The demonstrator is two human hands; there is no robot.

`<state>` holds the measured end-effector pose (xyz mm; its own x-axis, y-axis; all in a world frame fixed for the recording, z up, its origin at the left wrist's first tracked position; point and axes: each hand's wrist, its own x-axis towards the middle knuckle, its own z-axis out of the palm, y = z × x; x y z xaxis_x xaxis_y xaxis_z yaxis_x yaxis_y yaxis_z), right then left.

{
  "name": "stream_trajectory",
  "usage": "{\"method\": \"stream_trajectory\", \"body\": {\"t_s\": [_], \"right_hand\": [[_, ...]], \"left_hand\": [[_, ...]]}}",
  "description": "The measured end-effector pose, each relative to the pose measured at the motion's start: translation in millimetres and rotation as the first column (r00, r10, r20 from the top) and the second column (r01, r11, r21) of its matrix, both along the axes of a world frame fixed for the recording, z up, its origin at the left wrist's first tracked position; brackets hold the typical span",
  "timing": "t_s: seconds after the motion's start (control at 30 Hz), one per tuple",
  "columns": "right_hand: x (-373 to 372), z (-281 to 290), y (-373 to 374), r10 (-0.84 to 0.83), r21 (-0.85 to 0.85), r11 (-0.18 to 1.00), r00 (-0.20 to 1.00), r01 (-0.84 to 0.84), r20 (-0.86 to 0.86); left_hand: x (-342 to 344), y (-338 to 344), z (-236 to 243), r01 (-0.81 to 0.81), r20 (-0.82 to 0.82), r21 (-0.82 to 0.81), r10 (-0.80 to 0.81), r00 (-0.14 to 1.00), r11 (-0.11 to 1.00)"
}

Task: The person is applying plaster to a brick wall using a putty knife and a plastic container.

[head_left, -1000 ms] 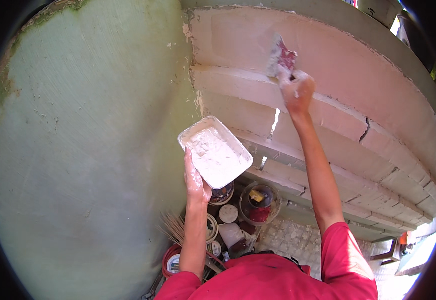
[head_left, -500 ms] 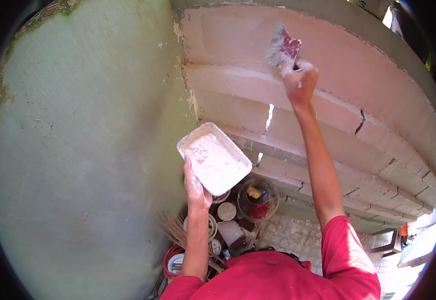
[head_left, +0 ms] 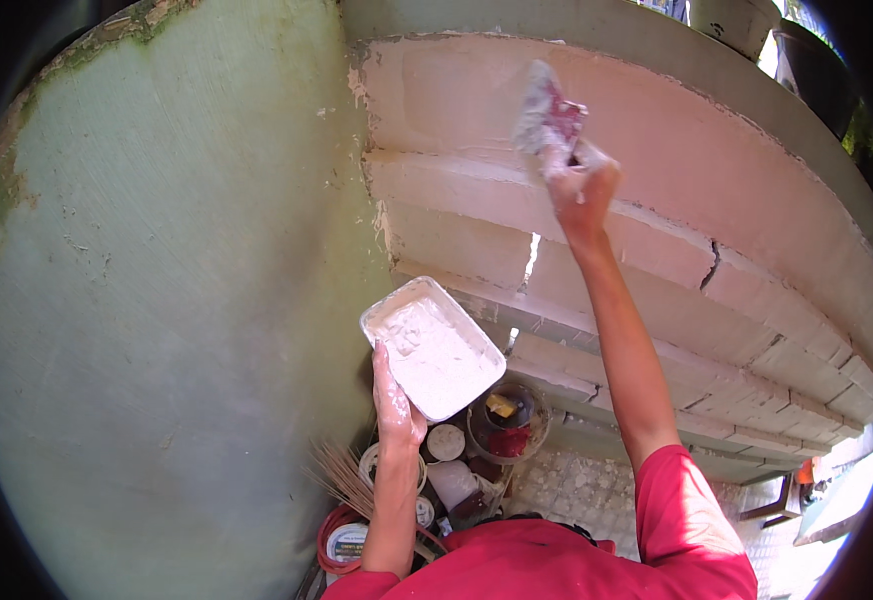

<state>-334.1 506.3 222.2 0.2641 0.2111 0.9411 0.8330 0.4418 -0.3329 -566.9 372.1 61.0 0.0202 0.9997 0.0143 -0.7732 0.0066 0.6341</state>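
My left hand [head_left: 395, 400], smeared with white, grips the near-left side of a white rectangular tub [head_left: 435, 350] filled with pale, thick filler paste [head_left: 442, 355]. Up and to the right, my right hand [head_left: 582, 185] is closed round a putty knife [head_left: 557, 115] with a dark red part and a blade coated in whitish paste. The knife is over the pink upper band of the stepped wall [head_left: 677, 150]; whether its blade touches the surface I cannot tell. Paste also clings to the fingers of my right hand.
A green plastered wall [head_left: 177, 300] rises on the left and meets the stepped wall in a corner. Cracks and gaps [head_left: 532, 262] break its lower bands. Below the tub are a clear round bucket [head_left: 532, 445], several lidded pots [head_left: 446, 442] and a bundle of thin sticks [head_left: 342, 475].
My right hand and the putty knife have shifted slightly left in the picture. The view has tilted a little, so the wall and tub appear lower. Both hands keep their hold.
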Motion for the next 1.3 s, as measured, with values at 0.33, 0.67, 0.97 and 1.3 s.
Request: {"method": "stream_trajectory", "body": {"t_s": [0.33,0.67,0.97,1.3], "right_hand": [[39.1,-36.1,35.9,-0.292,0.411,0.898,0.913,0.159,0.285],[-25.7,-28.7,63.2,-0.075,0.257,0.966,0.932,-0.021,0.356],[11.6,-6.9,-6.9,-0.075,-0.128,0.988,0.994,0.085,0.08],[12.5,9.8,73.9,-0.124,0.275,0.958,0.982,0.081,0.142]], "left_hand": [[14.2,-2.9,3.0,0.027,0.009,0.002,-0.027,1.0,1.0],[18.7,-12.3,2.5,0.019,0.01,-0.011,-0.018,1.0,1.0],[16.1,-15.3,0.9,0.017,-0.02,-0.038,-0.018,1.0,0.999],[35.9,-12.9,-0.5,0.081,0.032,-0.01,-0.08,0.996,0.997]]}}
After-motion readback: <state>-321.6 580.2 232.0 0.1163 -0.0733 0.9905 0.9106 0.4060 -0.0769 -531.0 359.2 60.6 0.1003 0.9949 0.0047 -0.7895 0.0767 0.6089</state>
